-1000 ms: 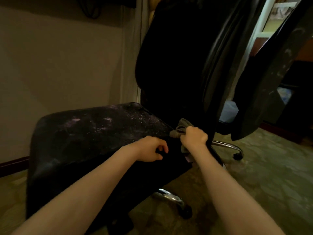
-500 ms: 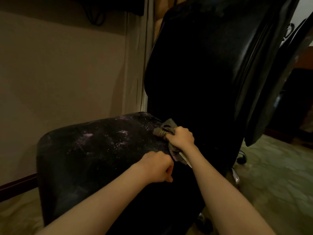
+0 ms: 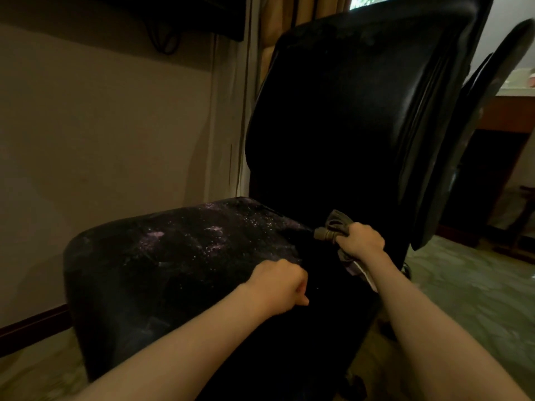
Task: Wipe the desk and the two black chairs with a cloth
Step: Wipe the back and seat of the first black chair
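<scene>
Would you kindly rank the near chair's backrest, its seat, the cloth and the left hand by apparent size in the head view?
1. backrest and seat: largest, too alike to rank
2. left hand
3. cloth: smallest, though the right hand hides part

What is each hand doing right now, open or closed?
Left hand: closed fist, nothing visible in it.
Right hand: closed on the crumpled grey-brown cloth.

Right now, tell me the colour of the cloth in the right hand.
The cloth is dull grey-brown; the head view shows it bunched in the right hand.
</scene>
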A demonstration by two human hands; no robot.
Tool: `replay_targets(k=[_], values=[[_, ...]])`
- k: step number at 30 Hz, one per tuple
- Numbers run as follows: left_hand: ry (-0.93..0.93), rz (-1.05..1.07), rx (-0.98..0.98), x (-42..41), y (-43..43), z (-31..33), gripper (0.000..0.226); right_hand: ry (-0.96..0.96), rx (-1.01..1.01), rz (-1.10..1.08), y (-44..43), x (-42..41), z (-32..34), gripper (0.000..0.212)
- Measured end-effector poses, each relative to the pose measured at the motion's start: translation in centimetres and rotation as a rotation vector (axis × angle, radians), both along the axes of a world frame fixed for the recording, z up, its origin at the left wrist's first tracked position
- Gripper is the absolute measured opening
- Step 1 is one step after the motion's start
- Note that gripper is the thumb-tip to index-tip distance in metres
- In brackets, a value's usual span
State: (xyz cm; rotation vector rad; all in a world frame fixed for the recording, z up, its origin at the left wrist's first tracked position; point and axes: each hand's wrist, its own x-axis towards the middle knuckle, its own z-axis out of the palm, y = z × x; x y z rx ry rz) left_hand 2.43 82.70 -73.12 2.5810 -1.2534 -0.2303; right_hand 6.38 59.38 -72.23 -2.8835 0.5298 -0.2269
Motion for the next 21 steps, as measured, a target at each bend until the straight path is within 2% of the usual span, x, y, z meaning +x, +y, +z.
replay_targets(k=[3,5,7,10,11,13,15,17,19,21], values=[[-0.221,-0.040,0.040,-0.5,-0.6,-0.8,0.024,-0.052,-0.085,-0.022,2.7,1.3,-0.4,0.037],[-0.306,-0.054,0.065,-0.5,-0.8,-0.8,0.028,-0.093,-0.154,-0.006,5.6,1.8,-0.9,0.040],[-0.335,-0.072,0.065,-0.3,-0.2,-0.3,0.031,-0.112,-0.108,0.061,7.5,2.2,-1.5,0.041],[-0.370,-0.098,0.039,0.7,1.5,1.1,0.023,-0.109,0.054,0.107,8.0,1.6,-1.2,0.032],[-0.350,-0.087,0.032,1.1,2.4,1.6,0.020,-0.132,0.089,0.101,7.9,1.4,-0.8,0.030],[-0.194,-0.066,-0.002,2.3,4.3,2.6,0.013,-0.206,0.101,0.020,7.2,1.1,-0.2,0.021],[-0.027,-0.054,-0.049,3.4,6.4,3.3,0.004,-0.232,0.010,-0.101,6.5,0.9,-0.4,0.027],[0.064,-0.057,-0.070,3.7,8.2,3.7,0.006,-0.158,-0.049,-0.158,6.0,1.0,-0.7,0.033],[0.099,-0.076,-0.033,2.6,9.4,3.4,0.007,-0.086,-0.079,-0.186,6.3,1.3,-0.9,0.034],[0.043,-0.125,0.044,1.1,10.1,2.5,0.014,-0.037,-0.123,-0.197,7.0,1.8,-0.7,0.034]])
